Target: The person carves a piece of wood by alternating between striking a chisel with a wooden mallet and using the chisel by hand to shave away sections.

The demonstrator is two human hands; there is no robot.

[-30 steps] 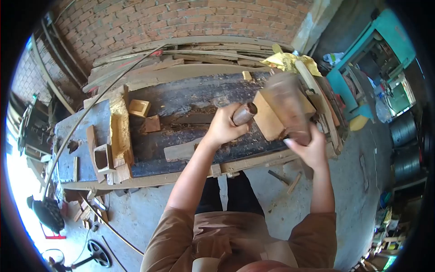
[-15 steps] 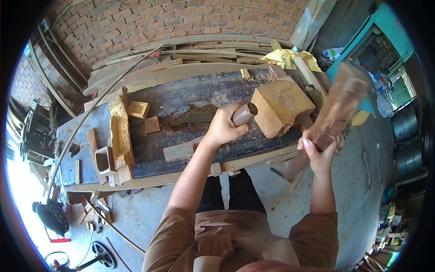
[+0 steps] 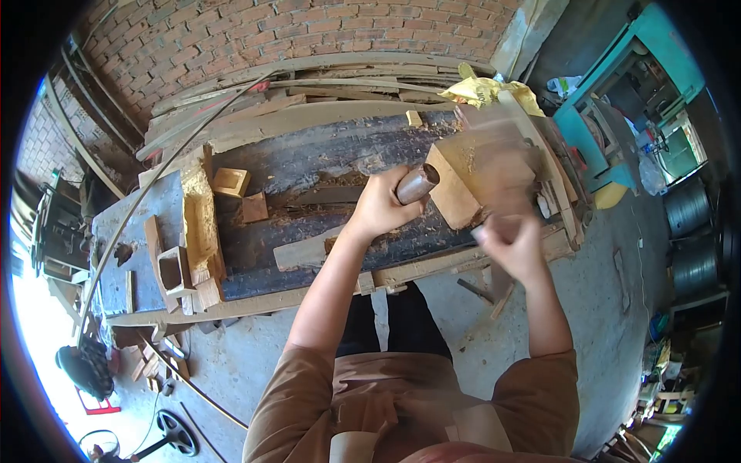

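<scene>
Chisel handle, centre of frame: clenched in left hand, slanted toward wooden block on dark workbench, position unchanged from half a second ago. Mallet: raised at right of frame earlier, now a blur over the block, just beside the chisel. Right hand: fist wrapped round mallet shaft, blurred, forearm rising from lower right. Outward: small hollowed wooden boxes at left, stacked planks against brick wall in upper frame.
</scene>
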